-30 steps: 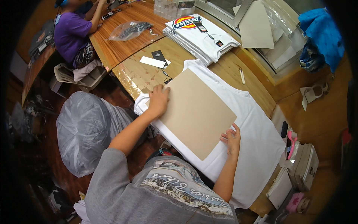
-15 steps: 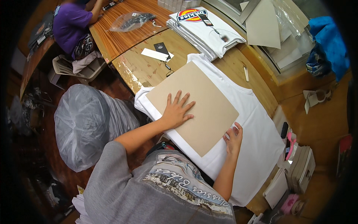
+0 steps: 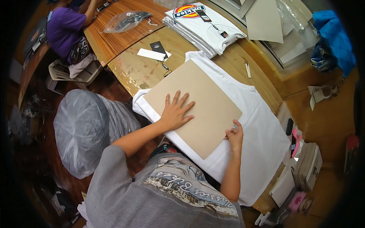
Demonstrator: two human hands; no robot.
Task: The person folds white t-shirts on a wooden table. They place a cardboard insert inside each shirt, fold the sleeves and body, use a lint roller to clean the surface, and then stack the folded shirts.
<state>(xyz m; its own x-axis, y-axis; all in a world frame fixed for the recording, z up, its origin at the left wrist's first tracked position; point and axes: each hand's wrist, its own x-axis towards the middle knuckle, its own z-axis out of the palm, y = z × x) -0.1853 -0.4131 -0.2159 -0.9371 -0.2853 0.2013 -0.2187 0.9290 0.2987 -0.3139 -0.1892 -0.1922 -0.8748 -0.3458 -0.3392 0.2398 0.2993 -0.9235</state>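
Observation:
A white shirt [image 3: 262, 144] lies spread on the table with a beige cardboard sheet [image 3: 205, 98] on top of it. My left hand [image 3: 176, 112] rests flat on the left part of the cardboard, fingers spread. At the sheet's right edge is my right hand [image 3: 235, 136], its fingers loosely bent and apart over the shirt. Its thumb tip is close to the cardboard edge; whether it touches cannot be made out. No object shows in the right hand. Beyond the shirt's far left end lie a black hang tag [image 3: 158, 48] and a white card [image 3: 147, 54].
A stack of folded white shirts [image 3: 213, 34] stands at the far side. A clear bag [image 3: 127, 22] lies beyond the tags. On the floor at left sits a large plastic sack [image 3: 81, 129]. A person in purple [image 3: 66, 30] sits far left. Grey boxes [image 3: 307, 167] stand at right.
The view has shifted slightly. My right hand has moved a little up along the cardboard's edge, its fingers bending more. My left hand stays flat on the sheet.

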